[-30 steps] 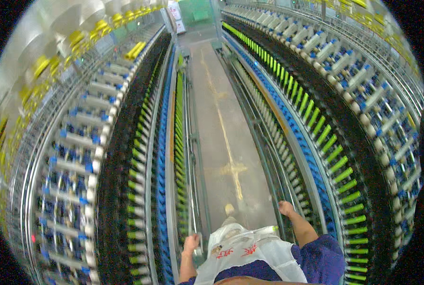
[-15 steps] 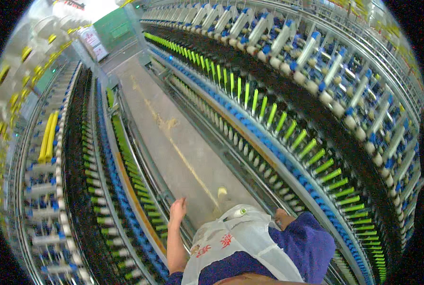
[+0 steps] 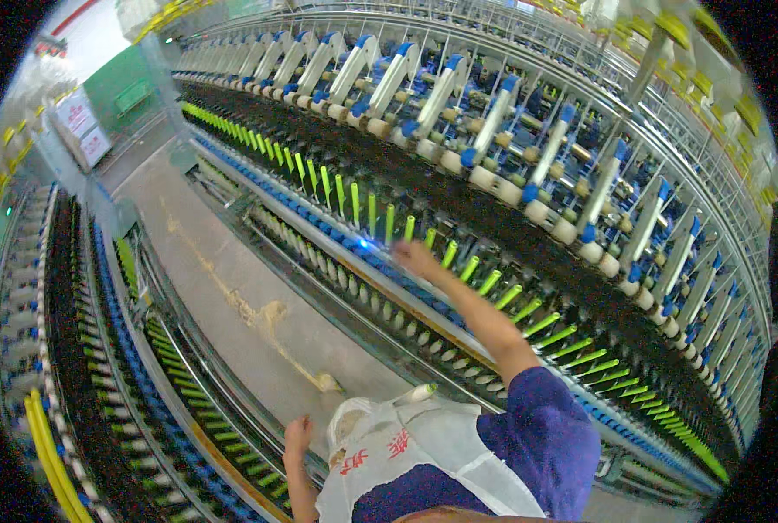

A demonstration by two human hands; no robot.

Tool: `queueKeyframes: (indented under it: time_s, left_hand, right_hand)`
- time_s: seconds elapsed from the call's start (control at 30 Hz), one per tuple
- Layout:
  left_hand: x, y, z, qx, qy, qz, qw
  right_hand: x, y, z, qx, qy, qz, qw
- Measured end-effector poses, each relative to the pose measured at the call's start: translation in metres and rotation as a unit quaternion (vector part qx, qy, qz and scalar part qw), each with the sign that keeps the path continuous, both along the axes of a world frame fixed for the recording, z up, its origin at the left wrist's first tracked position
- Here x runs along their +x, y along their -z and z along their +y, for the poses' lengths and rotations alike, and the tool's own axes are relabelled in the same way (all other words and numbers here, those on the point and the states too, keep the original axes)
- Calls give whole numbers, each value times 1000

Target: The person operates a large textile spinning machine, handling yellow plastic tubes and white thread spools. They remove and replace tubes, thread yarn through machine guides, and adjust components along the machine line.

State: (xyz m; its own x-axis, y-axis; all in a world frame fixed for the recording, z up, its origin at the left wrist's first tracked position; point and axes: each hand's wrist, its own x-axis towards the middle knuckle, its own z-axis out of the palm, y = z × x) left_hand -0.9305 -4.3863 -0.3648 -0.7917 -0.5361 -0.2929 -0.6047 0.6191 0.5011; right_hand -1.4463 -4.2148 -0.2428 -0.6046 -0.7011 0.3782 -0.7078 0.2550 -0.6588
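My right arm stretches out to the spinning frame on the right. At its end my right hand (image 3: 417, 260) is at the blue rail (image 3: 332, 228), beside the row of bright green bobbin tubes (image 3: 372, 212). Its fingers look bent together, and whatever they grip is hidden. Low in front of me, over the aisle side, my left hand (image 3: 298, 434) hangs with curled fingers and nothing visible in it. A white bobbin with a green tip (image 3: 421, 393) pokes out at the top of my white apron (image 3: 380, 440).
A second spinning frame (image 3: 101, 349) runs along the left, with yellow tubes (image 3: 47, 453) lying on it. Between the frames lies a grey aisle floor (image 3: 223, 253) with a worn yellow line. A blue light (image 3: 365, 244) glows on the right rail. White sign boards (image 3: 84, 131) stand at the far end.
My right hand has risen from beside my apron and reached out to the right frame's rail. The view has turned toward the right frame. My left hand still hangs low.
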Motion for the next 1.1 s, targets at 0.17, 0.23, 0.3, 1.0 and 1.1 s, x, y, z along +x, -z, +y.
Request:
queueKeyframes:
  time_s: [0.17, 0.23, 0.3, 1.0, 1.1]
  left_hand:
    - [-132, -3, -161, 5, 104, 50, 993]
    - [-192, -18, -207, 20, 142, 52, 988]
    - [-244, -36, -240, 3, 174, 77, 982]
    - [-467, -37, -422, -32, 442, 6, 897]
    - [-462, -53, -461, -26, 460, -12, 888]
  right_hand:
    - [-109, -190, -96, -36, 258, 194, 946]
    - [-170, -242, -112, -118, 268, 276, 915]
    - [-236, -275, -116, -37, 328, 361, 872]
    - [-211, -231, -166, 195, 467, 71, 860]
    - [-234, -194, -166, 187, 540, 43, 820]
